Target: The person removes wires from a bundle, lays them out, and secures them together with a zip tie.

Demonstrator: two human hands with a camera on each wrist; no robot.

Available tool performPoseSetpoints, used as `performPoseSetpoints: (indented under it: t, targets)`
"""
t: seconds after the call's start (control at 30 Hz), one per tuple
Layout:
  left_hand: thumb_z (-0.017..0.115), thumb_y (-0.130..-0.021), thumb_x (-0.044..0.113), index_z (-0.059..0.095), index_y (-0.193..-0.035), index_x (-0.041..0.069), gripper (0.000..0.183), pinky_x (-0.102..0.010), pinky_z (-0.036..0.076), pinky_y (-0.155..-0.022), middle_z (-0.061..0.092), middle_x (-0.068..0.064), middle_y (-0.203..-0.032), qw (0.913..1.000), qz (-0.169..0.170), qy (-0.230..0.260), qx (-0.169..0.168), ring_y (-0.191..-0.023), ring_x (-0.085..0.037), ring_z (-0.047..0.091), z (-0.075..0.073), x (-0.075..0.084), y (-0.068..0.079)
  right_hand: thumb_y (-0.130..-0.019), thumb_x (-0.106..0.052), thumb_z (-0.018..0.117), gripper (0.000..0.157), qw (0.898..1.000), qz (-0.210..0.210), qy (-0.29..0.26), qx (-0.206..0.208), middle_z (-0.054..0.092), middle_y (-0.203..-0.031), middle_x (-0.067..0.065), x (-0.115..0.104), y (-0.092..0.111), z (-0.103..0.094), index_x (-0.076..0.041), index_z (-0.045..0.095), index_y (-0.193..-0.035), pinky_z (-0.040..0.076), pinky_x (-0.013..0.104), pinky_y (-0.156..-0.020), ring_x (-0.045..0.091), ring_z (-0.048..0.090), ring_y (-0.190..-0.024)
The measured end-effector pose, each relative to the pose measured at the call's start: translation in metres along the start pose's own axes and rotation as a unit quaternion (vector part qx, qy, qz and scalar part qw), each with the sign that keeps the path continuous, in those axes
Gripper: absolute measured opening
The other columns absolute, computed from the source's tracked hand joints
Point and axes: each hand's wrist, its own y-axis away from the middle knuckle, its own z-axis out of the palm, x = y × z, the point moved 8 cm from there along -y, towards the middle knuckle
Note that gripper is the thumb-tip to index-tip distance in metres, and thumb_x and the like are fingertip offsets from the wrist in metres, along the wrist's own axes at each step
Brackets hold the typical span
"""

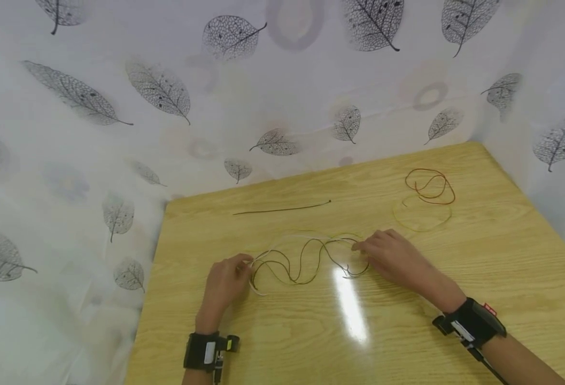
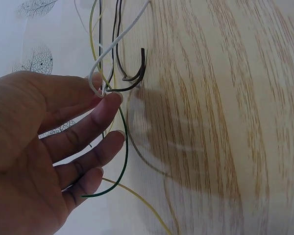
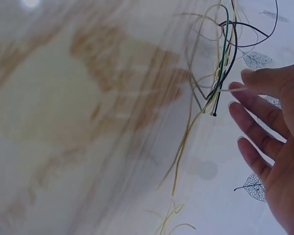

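Note:
In the head view, several thin wires lie in waves between my two hands, among them a dark wire [image 1: 294, 282]. My left hand [image 1: 225, 280] is at their left end. In the left wrist view its thumb and index finger pinch the white wire [image 2: 112, 45] and a black wire [image 2: 142, 63] where they bend. A green wire [image 2: 127, 152] curves down past the other fingers, and a yellow wire [image 2: 147, 203] runs below. My right hand [image 1: 393, 259] is at the right end; its thumb and index finger pinch the white wire's end [image 3: 230, 90], beside the green wire [image 3: 224, 49].
A single dark wire [image 1: 282, 209] lies nearly straight on the wooden table [image 1: 311, 331], behind the bundle. At the back right are a coiled red wire [image 1: 454, 195] and a yellow wire loop [image 1: 424, 231]. A leaf-printed curtain [image 1: 287, 91] hangs behind the table.

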Motion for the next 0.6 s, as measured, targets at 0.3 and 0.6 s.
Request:
performPoseSetpoints:
  t: [0.3, 0.6]
  targets:
    - [0.074, -0.086, 0.015, 0.074, -0.102, 0.012, 0.017, -0.035, 0.053, -0.055, 0.073, 0.001, -0.079, 1.0, 0.0, 0.008, 0.002, -0.064, -0.013, 0.065, 0.0, 0.001, 0.001, -0.077, -0.008, 0.075, 0.027, 0.999, -0.04, -0.003, 0.016, 0.072, -0.091, -0.002, -0.011, 0.0, 0.002, -0.015, 0.071, -0.103, 0.05, 0.042, -0.08, 0.02, 0.063, -0.087]
    - [0.074, -0.085, 0.013, 0.073, -0.105, 0.011, 0.021, -0.032, 0.05, -0.055, 0.07, 0.001, -0.082, 0.9998, 0.01, 0.015, -0.003, -0.064, -0.011, 0.059, -0.001, 0.002, 0.002, -0.073, -0.006, 0.072, 0.016, 0.999, -0.05, -0.015, 0.009, 0.07, -0.096, 0.003, -0.014, 0.004, 0.006, -0.012, 0.074, -0.088, 0.049, 0.042, -0.079, 0.023, 0.06, -0.095]
